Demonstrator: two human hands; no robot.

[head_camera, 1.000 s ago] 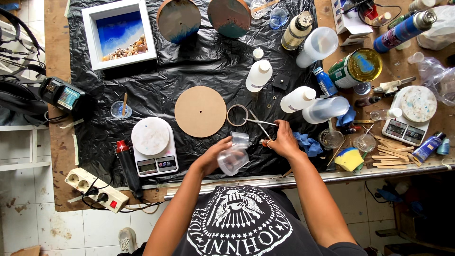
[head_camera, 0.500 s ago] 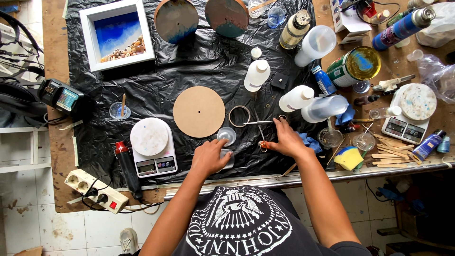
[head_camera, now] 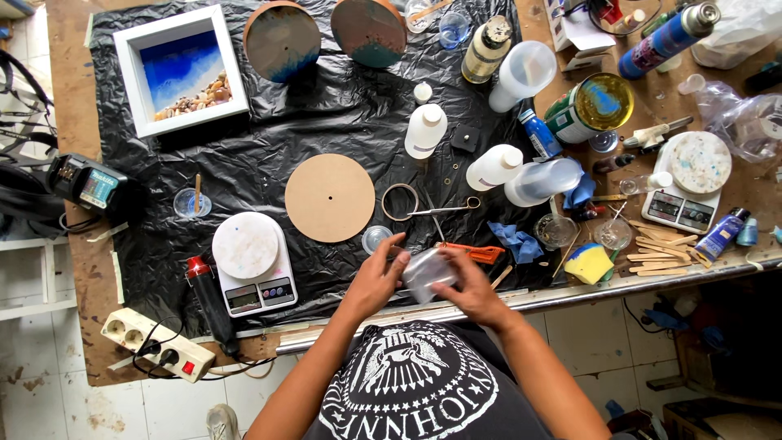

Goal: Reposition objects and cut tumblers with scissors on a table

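A clear plastic cup (head_camera: pixel 427 274) is gripped between left hand (head_camera: pixel 376 281) and right hand (head_camera: pixel 471 291), wrists bent inward over the black sheet (head_camera: pixel 326 114).

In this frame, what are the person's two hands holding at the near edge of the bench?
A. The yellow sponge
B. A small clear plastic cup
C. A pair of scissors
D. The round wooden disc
B. Both the left hand and the right hand close around a small clear plastic cup, while the scissors, wooden disc and yellow sponge lie untouched on the bench.
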